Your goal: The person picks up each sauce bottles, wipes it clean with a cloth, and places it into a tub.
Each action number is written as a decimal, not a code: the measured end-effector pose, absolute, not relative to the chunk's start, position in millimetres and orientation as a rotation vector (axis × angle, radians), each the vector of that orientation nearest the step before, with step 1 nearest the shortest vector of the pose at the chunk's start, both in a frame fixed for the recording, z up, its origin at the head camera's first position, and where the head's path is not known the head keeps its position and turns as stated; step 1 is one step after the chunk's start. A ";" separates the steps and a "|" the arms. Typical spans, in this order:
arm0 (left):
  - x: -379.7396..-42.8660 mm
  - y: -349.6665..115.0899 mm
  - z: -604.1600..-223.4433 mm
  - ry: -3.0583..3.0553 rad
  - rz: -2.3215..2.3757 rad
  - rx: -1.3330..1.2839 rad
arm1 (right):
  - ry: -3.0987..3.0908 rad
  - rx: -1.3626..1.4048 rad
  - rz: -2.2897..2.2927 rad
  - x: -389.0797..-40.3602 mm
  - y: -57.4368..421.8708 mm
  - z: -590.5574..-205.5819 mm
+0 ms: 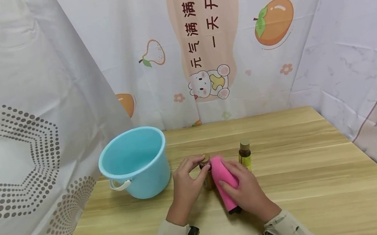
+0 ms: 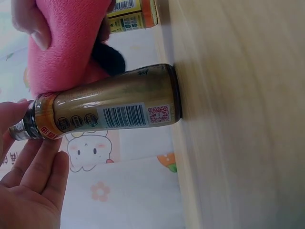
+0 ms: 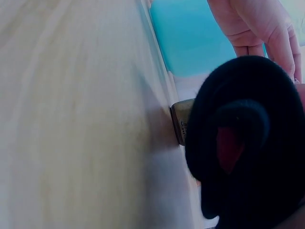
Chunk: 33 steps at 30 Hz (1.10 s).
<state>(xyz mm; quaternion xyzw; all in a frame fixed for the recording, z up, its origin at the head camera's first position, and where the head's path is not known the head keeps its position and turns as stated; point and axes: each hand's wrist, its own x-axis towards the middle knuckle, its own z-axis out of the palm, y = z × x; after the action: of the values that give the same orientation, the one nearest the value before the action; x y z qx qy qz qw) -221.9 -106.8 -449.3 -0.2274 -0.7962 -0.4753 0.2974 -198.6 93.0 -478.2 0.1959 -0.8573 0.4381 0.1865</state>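
Observation:
A glass bottle (image 2: 114,107) with a gold label, barcode and metal cap stands upright on the table. My left hand (image 1: 186,180) pinches it at the neck and cap, thumb on one side and fingers on the other. In my right hand (image 1: 246,190) I grip a folded, fluffy pink cloth (image 1: 224,183); its black side (image 3: 248,90) shows in the right wrist view. The cloth touches the bottle's side near the neck. Just behind my right hand stands a second brown bottle (image 1: 245,153) with a yellow label, its lower part hidden.
A light blue bucket (image 1: 150,182) with a white handle stands left of my left hand, near the table's back left edge. The wooden table (image 1: 313,172) stretches off to the right. Printed curtains (image 1: 154,86) hang behind and on both sides.

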 end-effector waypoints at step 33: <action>-221.5 -109.5 -449.3 -2.195 -1.162 -0.513 | -2.609 0.379 1.340 -199.1 92.2 -476.4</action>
<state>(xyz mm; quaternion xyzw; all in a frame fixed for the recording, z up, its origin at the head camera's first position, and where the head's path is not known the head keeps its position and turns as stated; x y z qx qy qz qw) -221.5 -109.5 -449.3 -0.1929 -0.8262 -0.4373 0.2981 -199.1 92.2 -476.4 0.1277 -0.8785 0.4511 0.0918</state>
